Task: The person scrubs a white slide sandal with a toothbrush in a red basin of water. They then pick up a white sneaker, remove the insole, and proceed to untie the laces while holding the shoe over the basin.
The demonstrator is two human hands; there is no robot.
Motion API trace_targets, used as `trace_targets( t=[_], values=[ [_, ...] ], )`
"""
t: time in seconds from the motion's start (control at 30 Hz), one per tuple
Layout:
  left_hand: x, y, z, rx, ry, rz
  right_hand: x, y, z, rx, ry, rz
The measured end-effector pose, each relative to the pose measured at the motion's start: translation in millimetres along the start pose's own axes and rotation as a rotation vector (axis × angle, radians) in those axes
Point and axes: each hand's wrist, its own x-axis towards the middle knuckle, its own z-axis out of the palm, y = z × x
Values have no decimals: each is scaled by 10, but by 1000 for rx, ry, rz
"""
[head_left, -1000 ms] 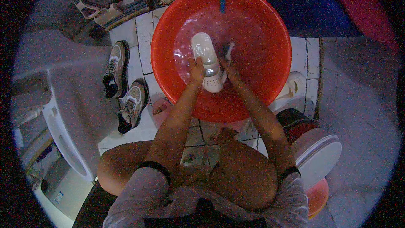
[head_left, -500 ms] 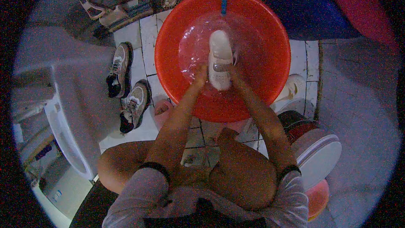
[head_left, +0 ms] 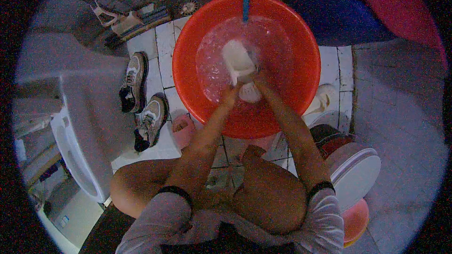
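Observation:
A white shoe [head_left: 238, 58] is held in the big red basin [head_left: 190, 84], over and partly in the soapy-looking water [head_left: 212, 51]. My left hand [head_left: 234, 89] grips its near left side, low by the opening. On its right side my right hand [head_left: 260, 79] has hold of it too. Most fingers of both hands are hidden or blurred against the shoe. A pale, ribbed piece [head_left: 249, 93] shows between my wrists; whether it belongs to the same shoe I cannot tell. From the far side a blue hose [head_left: 246, 0] hangs down into the basin.
Two grey sneakers with black parts [head_left: 151, 120] stand left of the basin, near a pink cup-like container [head_left: 182, 129]. Beyond the right rim lies another pale shoe [head_left: 325, 99]. A round white lid [head_left: 358, 174] and a pink-orange bowl [head_left: 356, 221] are at the near right.
The shoe has tilted and shifted to the left, its near end now turned between my hands. My left hand has moved right and slightly nearer; my view has shifted a little.

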Motion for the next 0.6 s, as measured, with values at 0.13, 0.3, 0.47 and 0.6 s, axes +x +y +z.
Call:
trace_targets(
  t=[0.13,0.3,0.47,0.6],
  values=[
    [-112,544,1,87,241,-191,-104,85,132,2,-10,2],
    [-262,561,-33,326,382,-85,-187,183,153,-5,-43,26],
    [-40,284,-4,311,546,-73,-216,254,240,7,-30,11],
    [21,112,20,513,589,-100,-232,240,136,-4,-61,28]
  ],
)
